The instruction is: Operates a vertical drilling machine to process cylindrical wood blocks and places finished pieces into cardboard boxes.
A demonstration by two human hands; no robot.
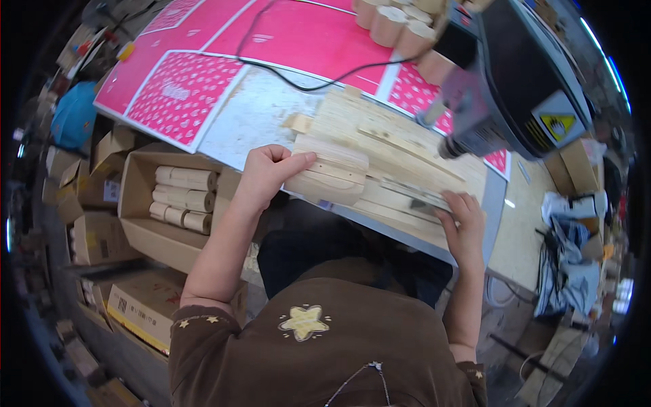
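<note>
My left hand (271, 173) grips the left end of a pale wooden cylinder (329, 173), thumb on top. Lines run along the wood, and small dark dots show on it. To the right, my right hand (464, 220) pinches a thin, see-through, ruler-like strip (407, 190) that reaches toward the cylinder; its exact kind is unclear. Under and behind both lies a flat wooden board (339, 115) with a raised wooden strip (410, 156) across it. The dark chuck of a bench drill (451, 146) hangs above the board's right part.
Wooden cylinders (388, 26) stand at the table's back. A black cable (305, 88) crosses the pink-and-white table covering (298, 41). On my left, an open cardboard box (135, 197) holds several wooden cylinders (180, 200). Crumpled blue cloth (576, 261) lies at the right.
</note>
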